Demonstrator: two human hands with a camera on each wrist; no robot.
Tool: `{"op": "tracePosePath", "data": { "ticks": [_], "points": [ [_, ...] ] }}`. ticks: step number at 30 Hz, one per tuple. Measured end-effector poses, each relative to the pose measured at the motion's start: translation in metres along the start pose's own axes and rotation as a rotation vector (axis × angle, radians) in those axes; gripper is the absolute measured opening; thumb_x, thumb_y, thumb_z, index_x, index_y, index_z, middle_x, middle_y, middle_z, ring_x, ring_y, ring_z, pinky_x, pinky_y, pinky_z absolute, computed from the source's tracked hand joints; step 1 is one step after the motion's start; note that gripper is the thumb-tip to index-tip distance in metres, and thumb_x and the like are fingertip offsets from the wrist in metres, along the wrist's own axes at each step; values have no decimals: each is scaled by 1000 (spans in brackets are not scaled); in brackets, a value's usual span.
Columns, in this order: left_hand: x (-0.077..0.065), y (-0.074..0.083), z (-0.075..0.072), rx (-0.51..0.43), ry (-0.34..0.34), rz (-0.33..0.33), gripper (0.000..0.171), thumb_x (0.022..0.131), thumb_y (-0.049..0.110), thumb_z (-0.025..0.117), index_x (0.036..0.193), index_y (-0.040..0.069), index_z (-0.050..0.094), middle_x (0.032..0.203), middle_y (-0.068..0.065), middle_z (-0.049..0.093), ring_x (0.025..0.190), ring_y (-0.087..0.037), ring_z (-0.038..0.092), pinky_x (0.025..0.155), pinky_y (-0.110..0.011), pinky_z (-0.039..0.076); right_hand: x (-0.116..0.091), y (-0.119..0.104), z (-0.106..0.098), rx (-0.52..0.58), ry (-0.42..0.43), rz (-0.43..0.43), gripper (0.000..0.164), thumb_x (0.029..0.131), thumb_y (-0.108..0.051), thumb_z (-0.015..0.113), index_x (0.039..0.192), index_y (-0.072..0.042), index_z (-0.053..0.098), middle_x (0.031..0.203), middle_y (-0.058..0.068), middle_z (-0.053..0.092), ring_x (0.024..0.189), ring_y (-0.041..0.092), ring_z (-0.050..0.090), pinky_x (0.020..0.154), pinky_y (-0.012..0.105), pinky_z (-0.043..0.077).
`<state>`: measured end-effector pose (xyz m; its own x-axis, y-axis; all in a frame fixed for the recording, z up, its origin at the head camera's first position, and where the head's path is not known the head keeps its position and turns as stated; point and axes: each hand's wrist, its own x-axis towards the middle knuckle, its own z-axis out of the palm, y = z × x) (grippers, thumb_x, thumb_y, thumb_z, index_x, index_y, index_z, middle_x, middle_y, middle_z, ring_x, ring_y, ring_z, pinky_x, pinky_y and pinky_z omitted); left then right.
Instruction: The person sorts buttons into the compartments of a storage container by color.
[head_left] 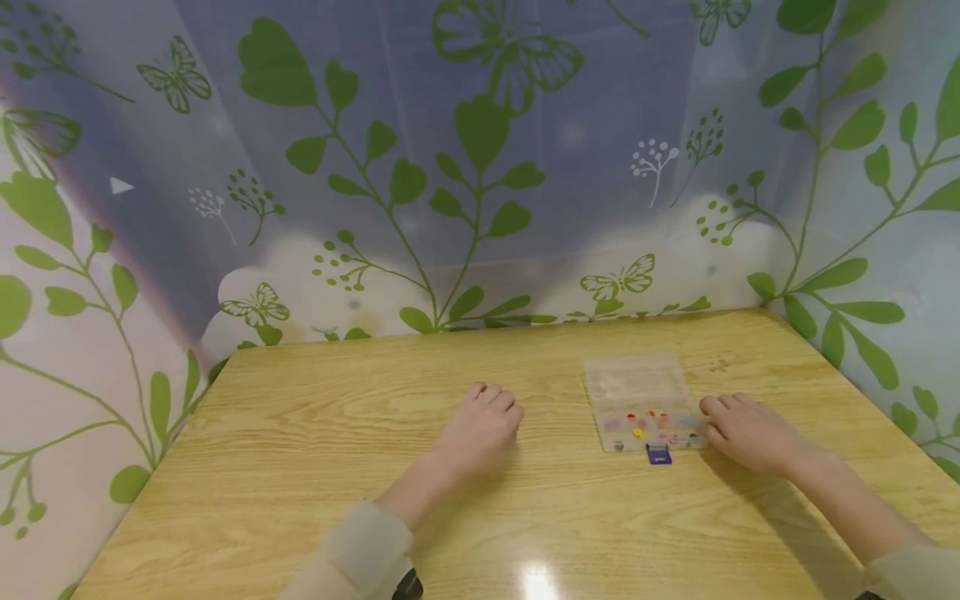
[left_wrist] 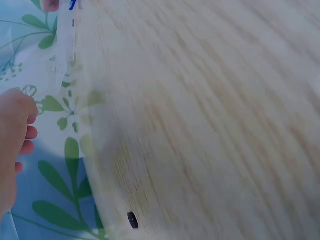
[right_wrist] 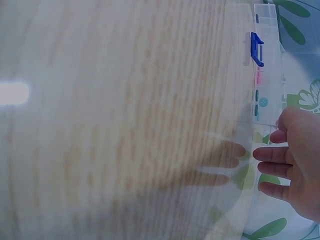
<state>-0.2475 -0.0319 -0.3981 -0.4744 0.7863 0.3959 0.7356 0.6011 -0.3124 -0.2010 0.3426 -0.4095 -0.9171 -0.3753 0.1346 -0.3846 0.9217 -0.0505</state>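
Note:
A clear plastic compartment box point(head_left: 611, 444) lies on the table with its lid point(head_left: 636, 379) folded back. Small coloured buttons or beads sit in its compartments, and a blue latch point(head_left: 659, 455) hangs at its front edge. My right hand point(head_left: 753, 433) is at the box's right end, fingers loosely bent and apart in the right wrist view; whether it touches the box I cannot tell. Left of the box, my left hand point(head_left: 480, 425) hovers low over the table, fingers loosely curled, nothing visible in them.
Several tiny pieces point(head_left: 718, 365) lie on the wooden table point(head_left: 315, 450) behind my right hand. A small dark oval thing point(left_wrist: 132, 220) shows in the left wrist view. Leaf-and-butterfly curtains point(head_left: 480, 192) hang along the table's back and sides.

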Motion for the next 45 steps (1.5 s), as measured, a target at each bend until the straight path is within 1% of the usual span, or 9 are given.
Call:
{"op": "tracePosePath", "data": {
  "ticks": [2, 7, 10, 15, 22, 28, 32, 36, 45],
  "points": [
    [-4, -2, -2, 3, 26, 3, 12, 81, 10, 56, 86, 13, 67, 90, -1, 63, 87, -18, 57, 87, -34, 41, -1, -1, 0, 0, 1, 0, 18, 90, -10, 51, 78, -13, 38, 68, -4, 35, 65, 16, 35, 57, 31, 28],
    [-16, -9, -4, 41, 99, 18, 9, 78, 9, 56, 75, 13, 64, 78, 1, 61, 77, -17, 56, 80, -32, 43, -1, -2, 1, -4, 5, 4, 17, 89, -10, 52, 78, -13, 39, 69, -3, 36, 65, 17, 36, 57, 32, 30],
    [-24, -12, -5, 65, 122, 39, 9, 78, 10, 56, 72, 13, 63, 75, 1, 60, 74, -16, 55, 77, -32, 43, -1, -2, 0, 0, -5, 8, 17, 89, -10, 52, 78, -13, 40, 70, -3, 37, 66, 17, 37, 57, 32, 30],
    [-39, -16, -8, 55, 96, 62, 8, 79, 13, 57, 77, 12, 64, 79, -1, 62, 77, -18, 56, 79, -34, 42, -1, 0, 0, 10, -22, 20, 17, 90, -11, 50, 78, -13, 39, 70, -3, 36, 66, 17, 36, 57, 32, 28],
    [-57, -23, -14, 28, 50, 47, 7, 78, 16, 61, 81, 11, 65, 82, -1, 61, 79, -18, 55, 80, -35, 42, -1, 0, -2, 14, -24, 23, 17, 91, -11, 50, 78, -14, 39, 70, -3, 36, 66, 16, 35, 58, 32, 28],
    [-71, -27, -13, 28, 51, 37, 5, 78, 17, 62, 79, 12, 64, 81, -1, 61, 79, -18, 55, 78, -34, 42, -1, -1, -3, 21, -36, 25, 16, 91, -12, 49, 79, -13, 39, 70, -3, 36, 66, 17, 35, 58, 31, 28],
    [-79, -28, -13, -8, 54, 17, 5, 78, 15, 61, 78, 11, 64, 80, -1, 60, 77, -18, 55, 78, -35, 42, 0, -1, -2, 24, -42, 25, 16, 91, -12, 50, 79, -13, 40, 70, -3, 37, 66, 17, 36, 58, 32, 28],
    [-86, -30, -12, -16, 41, 9, 6, 78, 16, 61, 78, 12, 65, 79, -1, 61, 76, -18, 55, 77, -35, 42, 1, 0, -1, 21, -39, 21, 16, 91, -12, 50, 80, -13, 40, 70, -3, 37, 67, 17, 38, 58, 33, 28],
    [-101, -34, -13, -39, -18, 1, 7, 77, 17, 65, 77, 10, 64, 78, -1, 60, 77, -18, 56, 77, -36, 44, 0, 2, 0, 9, -21, 1, 16, 91, -11, 50, 79, -13, 39, 70, -3, 36, 65, 17, 36, 57, 32, 29]
  ]
}}
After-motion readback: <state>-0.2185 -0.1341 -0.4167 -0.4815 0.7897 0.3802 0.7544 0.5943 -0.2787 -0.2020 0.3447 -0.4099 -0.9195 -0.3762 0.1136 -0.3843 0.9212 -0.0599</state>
